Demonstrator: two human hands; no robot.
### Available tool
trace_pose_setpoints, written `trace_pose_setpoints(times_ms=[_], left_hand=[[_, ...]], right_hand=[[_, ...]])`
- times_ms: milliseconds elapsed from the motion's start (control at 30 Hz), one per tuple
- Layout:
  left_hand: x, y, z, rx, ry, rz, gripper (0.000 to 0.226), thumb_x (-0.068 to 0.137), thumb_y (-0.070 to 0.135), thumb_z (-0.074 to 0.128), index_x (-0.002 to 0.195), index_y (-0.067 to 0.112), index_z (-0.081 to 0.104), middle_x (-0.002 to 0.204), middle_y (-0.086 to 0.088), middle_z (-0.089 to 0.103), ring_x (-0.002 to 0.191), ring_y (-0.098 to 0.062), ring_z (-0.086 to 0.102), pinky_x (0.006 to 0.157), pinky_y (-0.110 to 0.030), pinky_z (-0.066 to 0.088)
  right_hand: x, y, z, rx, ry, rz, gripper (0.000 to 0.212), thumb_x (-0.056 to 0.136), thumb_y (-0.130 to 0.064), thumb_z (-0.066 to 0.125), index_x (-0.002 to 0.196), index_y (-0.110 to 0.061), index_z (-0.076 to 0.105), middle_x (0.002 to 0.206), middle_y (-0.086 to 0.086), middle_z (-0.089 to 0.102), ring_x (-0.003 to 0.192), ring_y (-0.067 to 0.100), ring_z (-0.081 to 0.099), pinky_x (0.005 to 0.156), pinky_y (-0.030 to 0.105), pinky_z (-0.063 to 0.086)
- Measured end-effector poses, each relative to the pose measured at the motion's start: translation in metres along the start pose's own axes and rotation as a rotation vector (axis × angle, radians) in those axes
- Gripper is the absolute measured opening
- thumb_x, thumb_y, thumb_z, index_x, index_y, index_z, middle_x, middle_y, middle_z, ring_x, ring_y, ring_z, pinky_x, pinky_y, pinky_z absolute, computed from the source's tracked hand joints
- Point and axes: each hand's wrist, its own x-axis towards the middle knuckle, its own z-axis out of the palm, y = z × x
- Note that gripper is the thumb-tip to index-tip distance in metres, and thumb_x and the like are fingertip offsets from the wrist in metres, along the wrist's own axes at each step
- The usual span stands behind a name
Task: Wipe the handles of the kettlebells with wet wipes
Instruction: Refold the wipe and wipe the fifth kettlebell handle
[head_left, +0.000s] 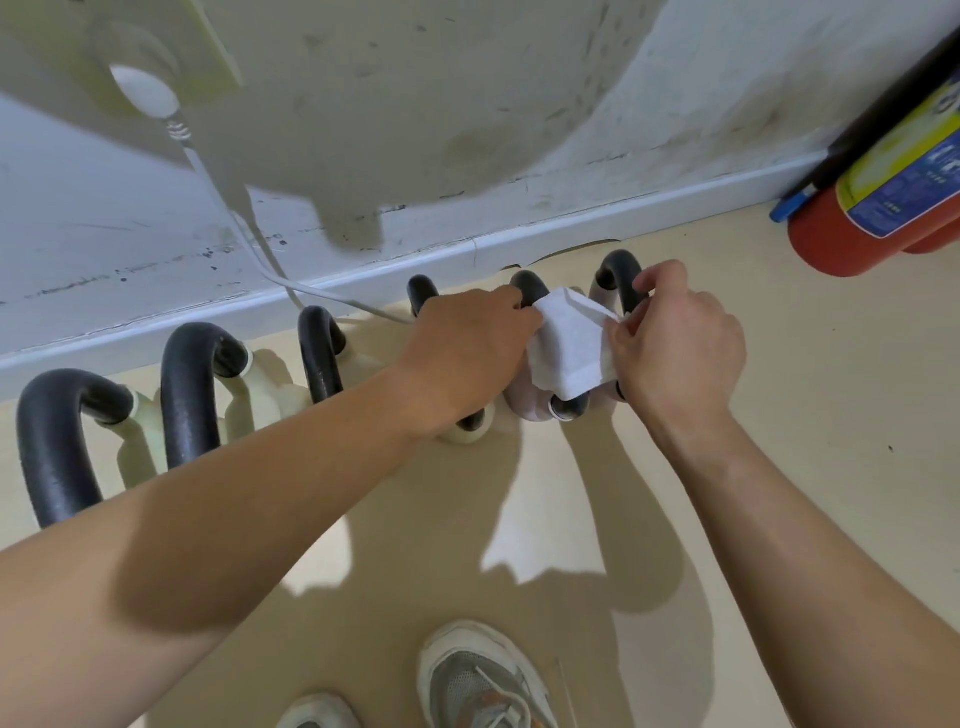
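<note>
A person bends over a row of kettlebells (192, 384) lined up on a beige floor (779, 415) against a white skirting board (156, 322), stretching a white wet wipe (569, 348) between both hands. The left hand (467, 353) pinches the wipe's left edge and the right hand (680, 353) pinches its right edge between thumb and fingers. The sheet hangs spread over the black handle (530, 287) of a pale pink kettlebell (524, 408), second from the right end. The wipe looks thin and limp, likely damp and easy to bunch or tear, so it wants wrapping round the top of the arch rather than tugging. The handles appear textured, perhaps foam-sleeved, and should drag on the cloth. The bells themselves look heavy enough to stay put under rubbing. A red fire extinguisher (883, 218) stands at right, a white cable (249, 223) runs down the wall, and trainers (483, 680) show below.
</note>
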Motion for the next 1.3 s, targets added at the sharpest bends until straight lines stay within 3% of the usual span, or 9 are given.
trace_pose_setpoints(times_ms=[233, 367, 467, 567, 767, 867, 1000, 1167, 1300], left_hand=[[0.001, 0.001, 0.006, -0.070, -0.013, -0.100, 0.034, 0.098, 0.046, 0.037, 0.111, 0.027, 0.063, 0.089, 0.006, 0.070, 0.083, -0.019, 0.063, 0.091, -0.039, 0.040], [-0.002, 0.006, 0.003, -0.186, 0.028, -0.125, 0.031, 0.099, 0.042, 0.038, 0.095, 0.031, 0.067, 0.054, 0.007, 0.057, 0.069, -0.019, 0.061, 0.088, -0.034, 0.038], [-0.003, 0.004, 0.002, -0.223, 0.044, -0.142, 0.029, 0.099, 0.028, 0.041, 0.106, 0.026, 0.069, 0.075, 0.002, 0.068, 0.083, -0.023, 0.063, 0.079, -0.029, 0.032], [-0.002, -0.001, 0.005, -0.271, 0.110, -0.148, 0.030, 0.097, 0.023, 0.042, 0.110, 0.022, 0.068, 0.097, 0.000, 0.072, 0.091, -0.022, 0.063, 0.082, -0.033, 0.042], [0.004, -0.018, 0.010, -0.271, 0.221, -0.189, 0.036, 0.094, 0.020, 0.043, 0.124, 0.020, 0.062, 0.114, 0.002, 0.070, 0.108, -0.020, 0.059, 0.120, -0.034, 0.020], [0.002, -0.019, 0.013, -0.274, 0.201, -0.212, 0.039, 0.096, 0.019, 0.040, 0.129, 0.019, 0.060, 0.118, 0.000, 0.069, 0.116, -0.020, 0.057, 0.123, -0.034, 0.014], [0.002, -0.021, 0.007, -0.418, 0.189, -0.305, 0.039, 0.100, 0.018, 0.038, 0.135, 0.020, 0.056, 0.136, 0.003, 0.060, 0.133, -0.019, 0.045, 0.108, -0.032, 0.033], [0.005, -0.024, 0.000, -0.424, 0.152, -0.332, 0.037, 0.100, 0.022, 0.040, 0.131, 0.021, 0.060, 0.133, 0.004, 0.063, 0.124, -0.019, 0.053, 0.100, -0.034, 0.040], [0.002, -0.021, 0.002, -0.400, 0.155, -0.321, 0.034, 0.101, 0.025, 0.037, 0.118, 0.018, 0.066, 0.118, 0.002, 0.068, 0.113, -0.022, 0.056, 0.094, -0.037, 0.044]], right_hand=[[-0.011, -0.021, -0.022, 0.171, -0.048, -0.026, 0.041, 0.092, -0.011, 0.051, 0.133, -0.014, 0.058, 0.105, 0.012, 0.074, 0.093, 0.042, 0.065, 0.071, 0.039, 0.043], [-0.033, -0.041, -0.018, 0.354, -0.113, -0.117, 0.011, 0.096, -0.019, 0.054, 0.100, -0.015, 0.064, 0.100, 0.008, 0.070, 0.094, 0.034, 0.063, 0.076, 0.033, 0.043], [-0.030, -0.046, 0.009, 0.480, -0.331, -0.083, 0.012, 0.101, -0.023, 0.049, 0.095, -0.016, 0.056, 0.098, 0.008, 0.065, 0.095, 0.032, 0.061, 0.084, 0.042, 0.051], [-0.001, -0.049, 0.020, 0.536, -0.555, 0.073, 0.037, 0.107, -0.032, 0.042, 0.082, -0.010, 0.057, 0.079, 0.008, 0.064, 0.081, 0.028, 0.063, 0.069, 0.023, 0.051], [0.034, -0.058, 0.011, 0.794, -0.934, 0.499, 0.056, 0.086, -0.064, 0.068, 0.097, -0.009, 0.070, 0.092, 0.012, 0.078, 0.084, 0.029, 0.078, 0.079, 0.036, 0.061], [0.043, -0.071, 0.012, 0.643, -0.841, 0.373, 0.049, 0.091, -0.060, 0.065, 0.084, -0.012, 0.062, 0.085, 0.009, 0.072, 0.077, 0.026, 0.071, 0.067, 0.030, 0.054], [0.016, -0.070, 0.028, 0.333, -0.477, -0.025, 0.033, 0.097, -0.030, 0.039, 0.072, -0.010, 0.047, 0.069, 0.006, 0.060, 0.074, 0.034, 0.062, 0.062, 0.038, 0.045], [-0.024, -0.054, 0.035, 0.269, -0.256, -0.038, 0.009, 0.097, -0.018, 0.047, 0.097, -0.010, 0.044, 0.084, 0.002, 0.052, 0.085, 0.038, 0.062, 0.066, 0.041, 0.047], [-0.035, -0.045, 0.033, 0.523, -0.311, 0.117, 0.038, 0.093, -0.044, 0.047, 0.103, -0.008, 0.055, 0.088, 0.010, 0.066, 0.082, 0.034, 0.065, 0.072, 0.044, 0.053]])
